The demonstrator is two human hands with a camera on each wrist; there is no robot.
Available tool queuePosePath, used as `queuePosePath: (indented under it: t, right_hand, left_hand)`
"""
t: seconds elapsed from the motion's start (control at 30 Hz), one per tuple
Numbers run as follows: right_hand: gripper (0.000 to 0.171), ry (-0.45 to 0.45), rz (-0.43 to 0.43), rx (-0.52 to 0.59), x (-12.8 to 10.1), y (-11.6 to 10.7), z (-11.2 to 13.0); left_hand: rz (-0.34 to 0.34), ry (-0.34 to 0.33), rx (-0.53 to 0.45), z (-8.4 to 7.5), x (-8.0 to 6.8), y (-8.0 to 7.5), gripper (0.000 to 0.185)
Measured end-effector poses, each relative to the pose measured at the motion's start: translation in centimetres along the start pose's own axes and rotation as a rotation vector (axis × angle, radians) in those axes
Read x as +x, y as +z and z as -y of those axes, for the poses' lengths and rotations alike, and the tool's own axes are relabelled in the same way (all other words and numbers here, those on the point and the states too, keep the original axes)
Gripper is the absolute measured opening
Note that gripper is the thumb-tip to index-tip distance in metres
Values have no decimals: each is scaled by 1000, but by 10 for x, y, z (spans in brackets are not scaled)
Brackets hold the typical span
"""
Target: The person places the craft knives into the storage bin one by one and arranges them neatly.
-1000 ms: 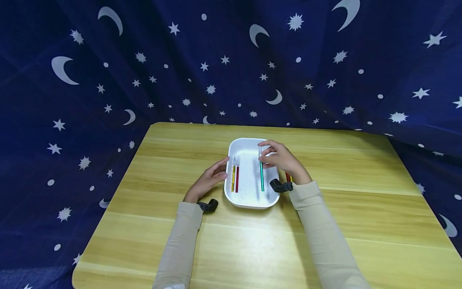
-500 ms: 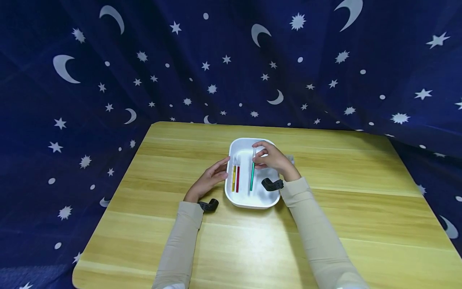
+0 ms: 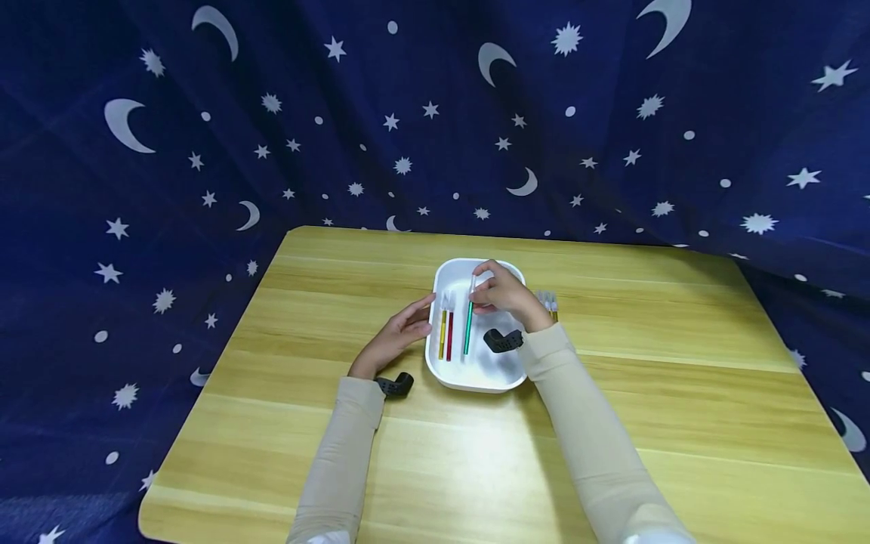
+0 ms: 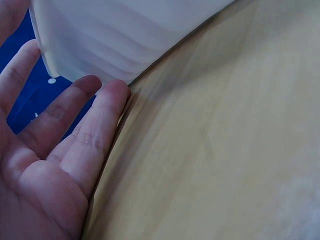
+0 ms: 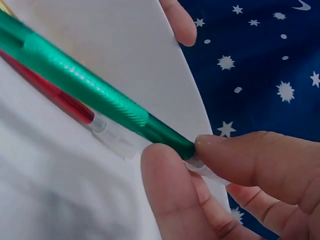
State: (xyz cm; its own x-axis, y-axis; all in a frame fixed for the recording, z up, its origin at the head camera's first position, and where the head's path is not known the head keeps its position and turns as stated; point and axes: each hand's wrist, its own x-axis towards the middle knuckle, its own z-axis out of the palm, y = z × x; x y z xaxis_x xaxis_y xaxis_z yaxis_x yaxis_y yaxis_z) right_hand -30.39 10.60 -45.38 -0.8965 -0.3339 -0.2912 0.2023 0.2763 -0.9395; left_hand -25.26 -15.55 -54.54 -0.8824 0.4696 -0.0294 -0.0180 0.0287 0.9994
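I see a green pen [image 3: 468,331] with a shiny, ribbed barrel and a clear cap end; in the right wrist view the barrel [image 5: 85,85] runs slantwise across the picture. It hangs over the inside of the white tray [image 3: 506,370], just right of the two pens lying there, its lower tip near the tray floor; I cannot tell whether it touches.

My right hand [image 3: 501,295] pinches the pen at its clear end: thumb and forefinger [image 5: 260,160] are closed tight on it, the other fingers curled behind. My left hand [image 3: 399,336] lies relaxed on the table [image 3: 680,393] with straight fingers [image 4: 95,130] against the tray's left outer wall [image 4: 125,35], holding nothing.

Counting: one tray in the middle of the wooden table. In it lie one yellow pen [image 3: 442,335] and one red pen [image 3: 449,335], side by side along the left wall, so with the green one there are three pens at the tray. More pens [image 3: 549,304] lie on the table just right of the tray, behind my right hand; I see a small bunch of tips and cannot count them surely.
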Motion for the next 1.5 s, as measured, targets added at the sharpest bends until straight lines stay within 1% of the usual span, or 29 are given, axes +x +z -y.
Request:
queuePosePath:
  t: [0.17,0.43,0.63,0.8,0.9,1.17,1.5]
  right_hand:
    - [44,40,7,12,7,5,-1]
    - [48,69,10,-25,14,14,-2]
    - [45,97,19,-76,23,17,-5]
    - [44,135,29,-89,28,20,-8]
    - [42,151,22,-103,30,23,-8]
    - [40,197,-4,-92,32,26,-12]
    - [44,205,-42,-115,35,29,-16]
  left_hand:
    - [3,-6,-2,-2,0,0,63]
    - [3,-6,-13,-3,-1,1,64]
    - [-2,-3,-3,-1,-1,0,63]
    - [2,-4,-4,0,-1,-1,63]
    - [5,-8,-8,0,-1,-1,64]
    - [4,-13,-6,-3,0,0,64]
    - [8,2,-4,-3,-1,0,64]
